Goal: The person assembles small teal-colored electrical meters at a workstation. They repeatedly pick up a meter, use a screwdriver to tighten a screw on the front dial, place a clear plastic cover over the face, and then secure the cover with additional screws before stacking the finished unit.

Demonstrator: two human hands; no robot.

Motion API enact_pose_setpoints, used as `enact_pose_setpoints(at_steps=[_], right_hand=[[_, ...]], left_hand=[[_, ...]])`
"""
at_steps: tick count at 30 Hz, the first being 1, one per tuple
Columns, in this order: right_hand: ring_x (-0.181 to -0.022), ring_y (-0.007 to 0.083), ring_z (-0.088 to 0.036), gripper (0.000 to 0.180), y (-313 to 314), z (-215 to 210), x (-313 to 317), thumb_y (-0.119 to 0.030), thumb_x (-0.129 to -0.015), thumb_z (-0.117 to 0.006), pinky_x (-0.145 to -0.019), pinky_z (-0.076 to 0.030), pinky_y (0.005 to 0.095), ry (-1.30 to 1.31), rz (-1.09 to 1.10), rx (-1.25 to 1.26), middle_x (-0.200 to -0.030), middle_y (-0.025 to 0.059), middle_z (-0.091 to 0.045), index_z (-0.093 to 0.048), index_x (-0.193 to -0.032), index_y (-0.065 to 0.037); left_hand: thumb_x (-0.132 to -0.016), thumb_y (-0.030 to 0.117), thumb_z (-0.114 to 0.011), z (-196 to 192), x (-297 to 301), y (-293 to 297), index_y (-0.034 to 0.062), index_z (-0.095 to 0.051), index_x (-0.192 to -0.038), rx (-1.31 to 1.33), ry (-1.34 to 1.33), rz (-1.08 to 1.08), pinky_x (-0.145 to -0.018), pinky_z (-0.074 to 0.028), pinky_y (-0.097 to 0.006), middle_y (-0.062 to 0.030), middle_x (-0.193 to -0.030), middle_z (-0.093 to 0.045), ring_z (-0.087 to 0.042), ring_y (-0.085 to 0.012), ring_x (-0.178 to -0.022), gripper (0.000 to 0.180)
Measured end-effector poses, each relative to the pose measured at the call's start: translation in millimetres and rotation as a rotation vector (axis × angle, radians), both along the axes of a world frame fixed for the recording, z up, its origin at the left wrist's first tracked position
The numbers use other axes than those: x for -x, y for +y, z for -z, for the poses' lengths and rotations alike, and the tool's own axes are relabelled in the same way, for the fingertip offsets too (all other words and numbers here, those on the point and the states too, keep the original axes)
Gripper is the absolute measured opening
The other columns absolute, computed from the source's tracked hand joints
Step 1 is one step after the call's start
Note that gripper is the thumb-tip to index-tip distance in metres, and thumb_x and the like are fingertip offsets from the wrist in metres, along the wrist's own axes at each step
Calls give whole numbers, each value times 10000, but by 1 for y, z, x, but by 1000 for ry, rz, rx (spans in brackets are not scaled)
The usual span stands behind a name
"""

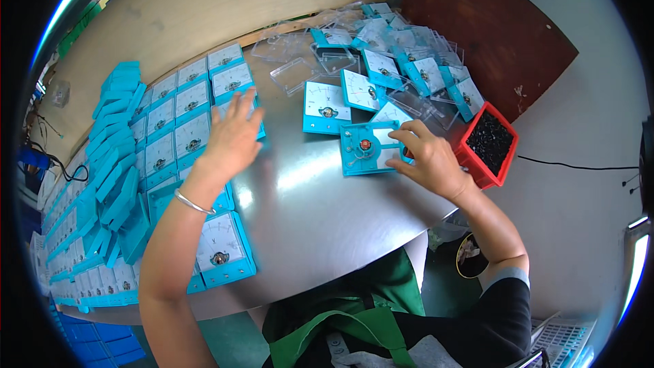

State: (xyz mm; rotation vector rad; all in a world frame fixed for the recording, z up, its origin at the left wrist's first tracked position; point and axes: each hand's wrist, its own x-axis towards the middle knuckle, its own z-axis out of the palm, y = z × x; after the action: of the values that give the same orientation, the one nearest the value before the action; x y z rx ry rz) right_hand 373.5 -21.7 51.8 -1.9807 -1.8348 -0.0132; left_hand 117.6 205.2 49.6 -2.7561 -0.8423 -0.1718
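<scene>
My left hand (235, 134) is open, fingers spread, over the right edge of the rows of turquoise panel meters with white dials (193, 133). I cannot see it holding anything. At the table's middle right, my right hand (430, 159) has thumb and fingers curled at the right edge of a turquoise panel meter (360, 158). Its back faces up, showing a red round centre and small metal posts. Something dark between those fingers is too small to make out. Just behind it lie a white-dialled meter (325, 107) and another tilted meter (361, 88).
Clear plastic covers (294, 76) and loose meters pile up at the back right. A red bin (507, 172) of small black parts stands at the right edge. Stacked turquoise cases (112, 157) lean over the rows at left. A brown board (487, 34) rises behind.
</scene>
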Motion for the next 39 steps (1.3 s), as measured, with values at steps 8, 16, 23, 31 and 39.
enact_pose_setpoints(at_steps=[8,16,23,31,39], right_hand=[[-776,277,-651,444,-6,66,-7,-164,-705,-754,-614,-531,372,-448,-9,-59,-1015,117,-633,-593,-1102,-47],[-526,94,-554,281,-40,28,51,-167,-854,-689,-423,-380,236,1068,-64,-121,-694,52,-605,-613,-1011,53],[-484,57,-475,237,-46,40,73,-160,-843,-684,-356,-287,170,1733,-106,449,-676,26,-561,-614,-943,43],[-478,52,-400,220,19,-14,87,-207,-813,-690,-421,-296,220,854,-484,731,-543,-41,-451,-666,-793,11],[-743,129,-596,100,-7,-38,120,-74,-864,-591,-615,-458,288,669,-424,-242,-915,98,-641,-580,-888,22]], left_hand=[[-822,161,-651,21,-13,-131,4,-503,-1231,694,-247,443,-964,-432,-437,-164,-1260,-530,-517,-330,-1162,462],[-879,256,-653,68,34,-187,1,-368,-1350,1925,-1102,119,-997,-414,-400,-127,-1336,-469,-495,-252,-1222,606],[-784,448,-716,86,60,-201,10,-262,-1405,2214,-1338,361,-1025,-401,-486,-145,-1388,-416,-427,-298,-1289,885],[-877,348,-635,70,85,-187,-11,-369,-1334,2379,-728,72,-748,-577,-396,-168,-1182,-581,-654,-274,-962,640],[-932,162,-540,63,81,-214,-10,-453,-1258,2219,-1141,-140,-771,-586,-387,-138,-1145,-604,-641,-242,-998,378]])
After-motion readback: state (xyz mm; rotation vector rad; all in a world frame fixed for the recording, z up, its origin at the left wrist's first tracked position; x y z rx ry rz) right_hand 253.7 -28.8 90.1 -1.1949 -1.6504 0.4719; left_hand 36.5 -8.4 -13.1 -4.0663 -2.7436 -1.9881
